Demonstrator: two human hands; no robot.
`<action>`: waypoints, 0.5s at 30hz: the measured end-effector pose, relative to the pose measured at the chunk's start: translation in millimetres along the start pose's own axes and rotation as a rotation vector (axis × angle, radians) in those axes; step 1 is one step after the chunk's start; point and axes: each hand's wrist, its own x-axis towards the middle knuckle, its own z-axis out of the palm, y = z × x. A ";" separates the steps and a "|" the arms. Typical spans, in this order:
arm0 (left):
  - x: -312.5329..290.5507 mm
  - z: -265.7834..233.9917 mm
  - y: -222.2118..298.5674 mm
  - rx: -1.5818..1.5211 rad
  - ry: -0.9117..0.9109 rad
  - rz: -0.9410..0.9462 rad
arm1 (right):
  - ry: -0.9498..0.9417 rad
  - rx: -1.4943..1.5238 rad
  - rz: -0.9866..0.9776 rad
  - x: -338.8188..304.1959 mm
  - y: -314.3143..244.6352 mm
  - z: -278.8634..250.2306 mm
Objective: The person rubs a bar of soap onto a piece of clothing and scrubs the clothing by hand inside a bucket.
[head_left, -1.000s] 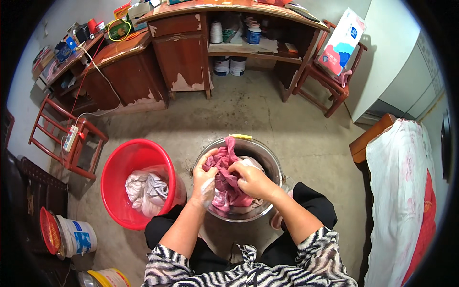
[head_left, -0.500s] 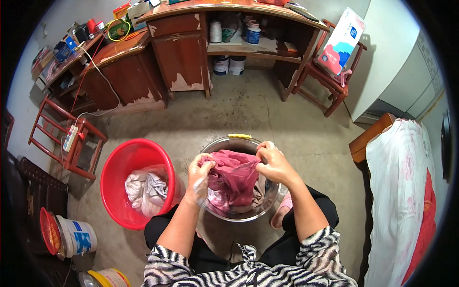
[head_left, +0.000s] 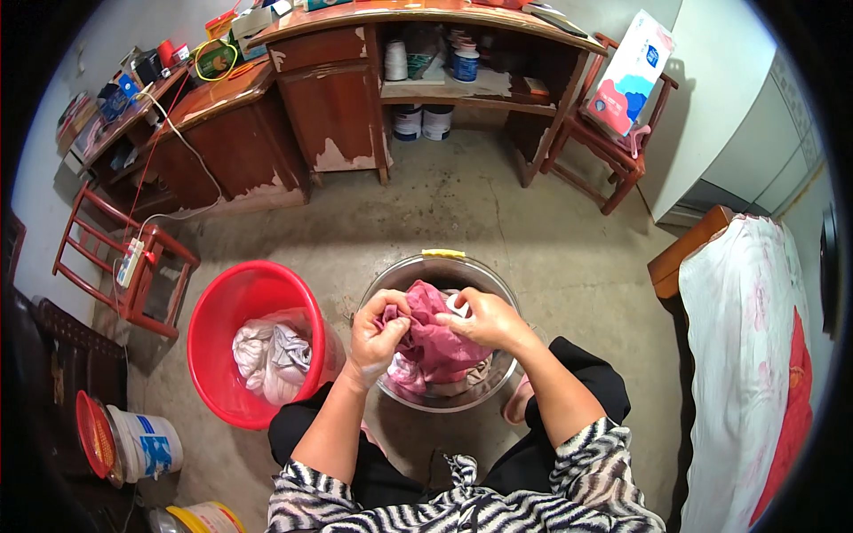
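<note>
The left hand's [head_left: 373,338] grip pinches a bunched pink cloth [head_left: 444,350] over the metal basin [head_left: 471,274]; the right hand [head_left: 490,322] touches it too, whether pinching I cannot tell.

Floor [head_left: 569,235] (grey, stained): metal basin [head_left: 488,274] beneath the hands [head_left: 377,341]; red bucket [head_left: 216,333] to their left; wooden chair [head_left: 171,244] farther left.
</note>
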 end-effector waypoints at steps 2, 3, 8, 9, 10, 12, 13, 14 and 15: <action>-0.3 -1.5 -2.0 0.024 -0.016 0.026 | -0.019 -0.087 -0.041 -0.3 -0.8 2.8; -0.6 -3.1 -1.6 0.050 -0.029 0.052 | 0.020 -0.174 -0.021 0.0 0.0 3.9; 3.2 -15.3 1.1 0.031 0.288 -0.007 | 0.330 0.280 0.038 18.9 39.4 -2.3; 4.0 -17.7 1.3 -0.037 0.333 -0.008 | 0.313 0.594 -0.016 18.7 33.4 -5.4; 5.4 -19.9 1.6 -0.107 0.378 -0.008 | 0.307 0.594 -0.019 16.5 27.7 -7.9; 7.1 -24.0 -1.5 -0.165 0.392 0.007 | 0.182 1.078 0.085 6.2 16.0 -16.6; 8.0 -24.2 -2.1 -0.225 0.400 0.021 | 0.189 1.002 -0.027 9.0 23.1 -11.9; 8.1 -23.5 -1.8 -0.226 0.400 0.022 | 0.189 1.001 -0.027 10.7 25.5 -8.6; 8.5 -21.6 0.9 -0.286 0.407 0.011 | 0.187 1.064 -0.030 12.3 25.6 -4.7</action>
